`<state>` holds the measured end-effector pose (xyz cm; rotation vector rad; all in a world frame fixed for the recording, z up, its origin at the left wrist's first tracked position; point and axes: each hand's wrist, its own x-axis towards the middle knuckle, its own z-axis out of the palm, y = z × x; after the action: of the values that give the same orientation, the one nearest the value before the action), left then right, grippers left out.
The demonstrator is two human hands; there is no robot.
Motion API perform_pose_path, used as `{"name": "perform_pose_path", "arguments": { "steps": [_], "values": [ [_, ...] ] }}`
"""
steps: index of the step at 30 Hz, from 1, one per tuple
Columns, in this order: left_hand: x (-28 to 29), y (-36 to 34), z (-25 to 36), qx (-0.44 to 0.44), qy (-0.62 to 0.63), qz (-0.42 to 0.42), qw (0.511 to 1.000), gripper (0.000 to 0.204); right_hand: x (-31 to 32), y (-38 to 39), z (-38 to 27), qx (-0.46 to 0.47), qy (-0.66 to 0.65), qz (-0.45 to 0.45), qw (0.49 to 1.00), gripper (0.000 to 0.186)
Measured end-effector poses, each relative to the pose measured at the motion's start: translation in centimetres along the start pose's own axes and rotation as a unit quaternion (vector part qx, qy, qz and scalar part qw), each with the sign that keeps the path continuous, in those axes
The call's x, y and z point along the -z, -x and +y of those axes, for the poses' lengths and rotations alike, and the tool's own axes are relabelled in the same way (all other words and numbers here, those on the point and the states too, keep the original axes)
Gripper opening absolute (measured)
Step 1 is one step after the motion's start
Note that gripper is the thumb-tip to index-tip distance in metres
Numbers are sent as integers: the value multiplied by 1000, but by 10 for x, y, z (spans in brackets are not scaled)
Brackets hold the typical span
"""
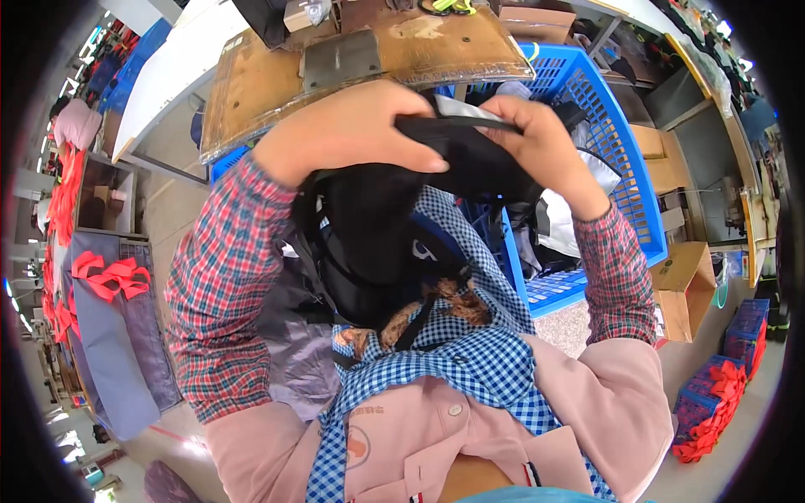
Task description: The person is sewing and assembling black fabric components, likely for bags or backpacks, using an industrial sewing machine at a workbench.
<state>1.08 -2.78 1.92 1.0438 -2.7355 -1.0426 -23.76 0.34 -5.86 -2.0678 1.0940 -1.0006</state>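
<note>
A black fabric bag with a blue trim and a small white mark hangs in front of my chest, over my blue checked apron. My left hand is closed on its upper edge, thumb pressed on the black cloth. On the other side my right hand pinches a black strip of the same bag, beside a pale grey-white patch. My right fingertips are partly hidden behind the strip. The lower part of the bag rests toward my lap.
A worn wooden board edges the table ahead, with yellow-handled scissors on it. To the right stands a blue plastic basket holding black and white pieces. Beyond it sits an open cardboard box. Red strips lie at left.
</note>
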Motion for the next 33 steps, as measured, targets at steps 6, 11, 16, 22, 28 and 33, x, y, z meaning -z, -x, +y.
{"name": "perform_pose_path", "arguments": {
  "steps": [6, 11, 16, 22, 28, 33],
  "values": [
    [22, 42, -50, 85, 81, 136, 984, 33, -6, -67, -12, 70, 194, -25, 978, 31],
    [47, 41, -100, 106, 231, 180, 950, 37, -16, -119, 4, 179, 301, -26, 936, 40],
    [66, 28, -136, 121, 251, 226, 933, 51, -22, -156, 7, 176, 317, -38, 931, 40],
    [75, 12, -168, 121, 248, 251, 928, 69, -21, -186, 25, 145, 334, -80, 928, 38],
    [81, 4, -169, 76, 313, 285, 903, 40, -17, -197, 33, 145, 252, -57, 955, 45],
    [86, 7, -178, 55, 370, 247, 894, 38, -17, -198, 24, 105, 281, -57, 952, 43]
  ]
}}
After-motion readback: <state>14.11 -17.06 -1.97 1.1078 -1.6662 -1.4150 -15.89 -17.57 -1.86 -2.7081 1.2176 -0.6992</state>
